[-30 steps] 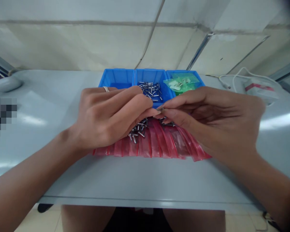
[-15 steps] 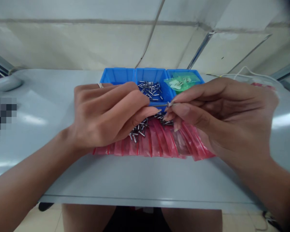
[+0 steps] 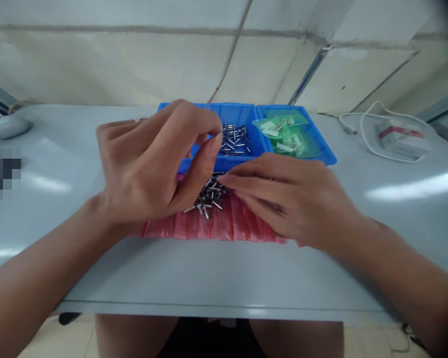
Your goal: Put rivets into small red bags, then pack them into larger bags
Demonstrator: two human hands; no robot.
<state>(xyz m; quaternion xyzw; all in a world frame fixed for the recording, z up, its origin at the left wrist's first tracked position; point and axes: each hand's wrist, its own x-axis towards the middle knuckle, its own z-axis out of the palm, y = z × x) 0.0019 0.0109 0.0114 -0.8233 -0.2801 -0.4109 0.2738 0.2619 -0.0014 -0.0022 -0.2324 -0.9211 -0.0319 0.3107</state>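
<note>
My left hand (image 3: 157,164) is raised in front of the blue bins, thumb and index fingertip pinched together; whatever sits between them is hidden. Lower and to the right, my right hand (image 3: 287,199) reaches palm down, its fingers drawn together at the edge of a pile of small shiny metal rivets (image 3: 211,194). What those fingertips grip cannot be made out. The pile lies on a row of overlapping red plastic bags (image 3: 201,227), partly covered by both hands. More rivets (image 3: 233,139) lie in the middle blue bin (image 3: 231,110).
Green plastic bags with white parts (image 3: 283,132) fill the right blue bin (image 3: 328,158). The left blue bin is mostly hidden behind my hand. A white cable (image 3: 362,122) loops around a small white and red box (image 3: 405,136). A white mouse-like object (image 3: 9,128) lies far left.
My hands have separated; they were together on a thin metal rivet. The right hand has dropped down and left to the rivet pile, while the left has shifted slightly left and up.
</note>
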